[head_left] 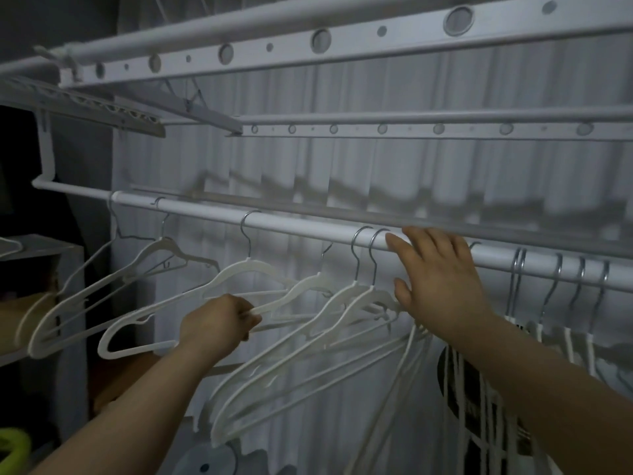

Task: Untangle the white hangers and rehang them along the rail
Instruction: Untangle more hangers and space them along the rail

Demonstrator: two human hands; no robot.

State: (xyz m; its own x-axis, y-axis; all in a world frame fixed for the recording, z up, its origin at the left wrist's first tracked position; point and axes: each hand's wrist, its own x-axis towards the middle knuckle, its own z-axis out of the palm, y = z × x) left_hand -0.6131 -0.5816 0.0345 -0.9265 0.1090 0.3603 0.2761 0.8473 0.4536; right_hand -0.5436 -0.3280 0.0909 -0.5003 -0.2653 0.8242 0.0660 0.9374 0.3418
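A white rail (pixel 291 227) runs from the left down toward the right. Several white hangers with metal hooks hang along it. My left hand (pixel 219 320) is closed on the lower bar of one white hanger (pixel 239 272), whose hook sits over the rail. Two more hangers (pixel 356 296) hang close together just left of my right hand (pixel 438 279). That hand is spread flat with fingers apart, its fingertips on the rail, holding nothing. A tangled bunch of hangers (pixel 407 351) droops below it. Further hangers (pixel 555 286) hang to the right.
Above are perforated drying-rack bars (pixel 322 41) and a second bar row (pixel 438 128). A pleated white curtain (pixel 376 173) fills the background. A shelf unit (pixel 37 255) stands at left, a lime-green object (pixel 13 443) at bottom left, and dark printed fabric (pixel 466 392) hangs lower right.
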